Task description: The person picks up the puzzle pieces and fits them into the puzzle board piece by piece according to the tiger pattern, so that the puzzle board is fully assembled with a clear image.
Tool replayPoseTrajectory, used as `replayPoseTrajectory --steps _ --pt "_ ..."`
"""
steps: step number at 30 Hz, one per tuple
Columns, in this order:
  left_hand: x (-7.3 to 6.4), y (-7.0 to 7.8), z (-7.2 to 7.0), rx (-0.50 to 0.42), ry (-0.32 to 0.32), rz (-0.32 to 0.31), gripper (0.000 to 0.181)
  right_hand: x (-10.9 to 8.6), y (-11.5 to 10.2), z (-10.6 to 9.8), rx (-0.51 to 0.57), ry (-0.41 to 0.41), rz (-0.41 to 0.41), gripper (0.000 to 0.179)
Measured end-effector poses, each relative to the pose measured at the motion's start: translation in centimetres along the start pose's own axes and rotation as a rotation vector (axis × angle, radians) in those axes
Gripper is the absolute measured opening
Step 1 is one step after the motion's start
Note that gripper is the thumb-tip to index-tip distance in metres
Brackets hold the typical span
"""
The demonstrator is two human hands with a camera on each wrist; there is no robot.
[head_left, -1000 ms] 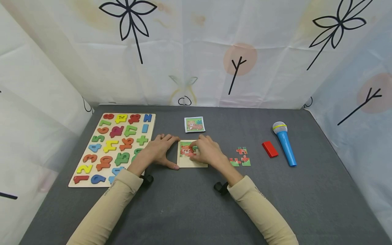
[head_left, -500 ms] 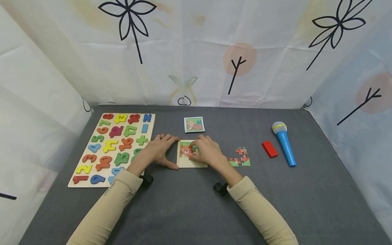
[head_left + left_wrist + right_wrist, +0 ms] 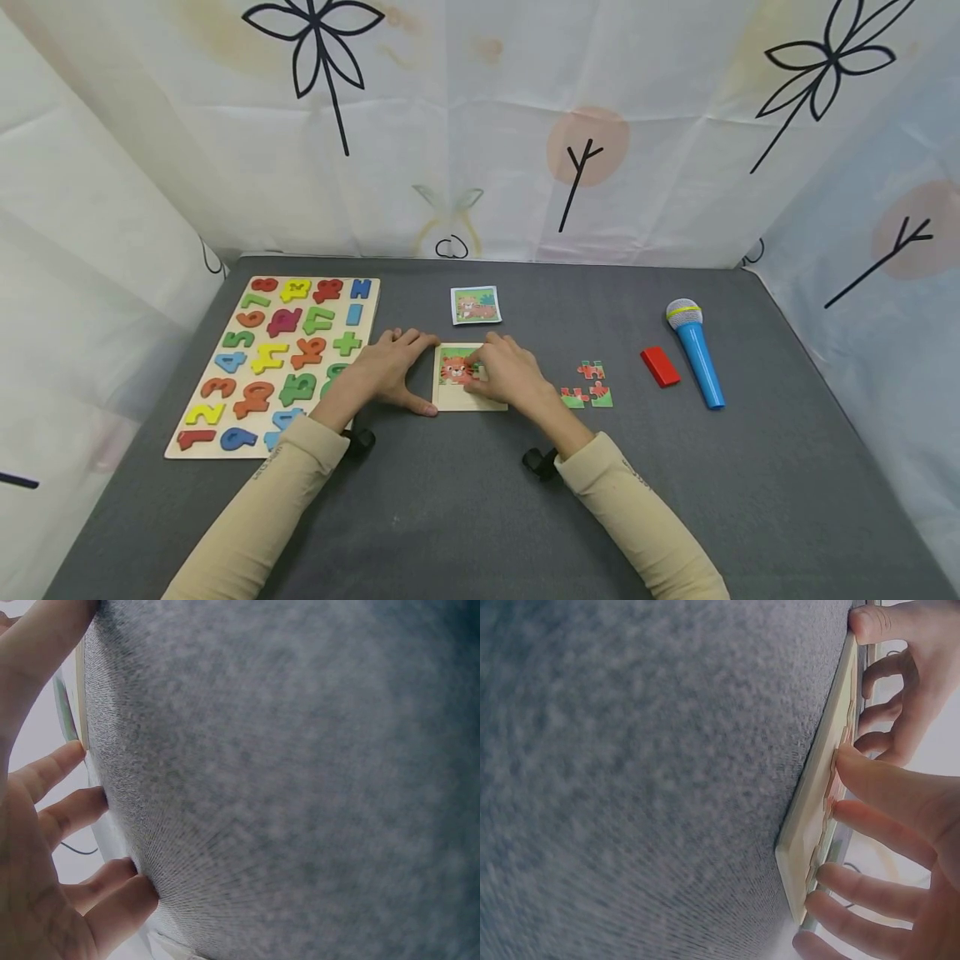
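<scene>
A small wooden puzzle tray (image 3: 471,402) lies flat on the table, with joined jigsaw pieces (image 3: 453,370) showing a tiger face at its upper left. My left hand (image 3: 392,367) rests at the tray's left side, its thumb at the near corner and its index fingertip at the far one. Over the tray, my right hand (image 3: 510,373) pinches a puzzle piece (image 3: 832,784) between thumb and index finger, down at the level of the others. That hand partly covers the piece and the tray's right half. Several loose jigsaw pieces (image 3: 601,393) lie to its right.
A small picture card (image 3: 476,305) lies behind the tray. At left is a large number board (image 3: 247,358) with colourful numerals, partly under the left forearm. A red block (image 3: 661,367) and a blue toy microphone (image 3: 699,354) lie at right on the grey table (image 3: 450,517).
</scene>
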State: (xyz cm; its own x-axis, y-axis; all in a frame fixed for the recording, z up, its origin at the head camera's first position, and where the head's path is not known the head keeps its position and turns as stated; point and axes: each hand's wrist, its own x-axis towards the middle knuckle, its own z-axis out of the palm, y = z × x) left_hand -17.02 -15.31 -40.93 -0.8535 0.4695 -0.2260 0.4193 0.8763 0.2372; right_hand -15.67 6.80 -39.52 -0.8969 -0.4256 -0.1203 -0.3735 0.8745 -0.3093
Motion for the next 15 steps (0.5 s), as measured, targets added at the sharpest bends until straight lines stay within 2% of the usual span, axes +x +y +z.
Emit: replayPoseTrajectory --steps 15 --pt "-0.09 0.10 -0.21 0.007 -0.001 0.000 0.108 -0.05 0.15 -0.07 0.000 0.004 -0.015 0.035"
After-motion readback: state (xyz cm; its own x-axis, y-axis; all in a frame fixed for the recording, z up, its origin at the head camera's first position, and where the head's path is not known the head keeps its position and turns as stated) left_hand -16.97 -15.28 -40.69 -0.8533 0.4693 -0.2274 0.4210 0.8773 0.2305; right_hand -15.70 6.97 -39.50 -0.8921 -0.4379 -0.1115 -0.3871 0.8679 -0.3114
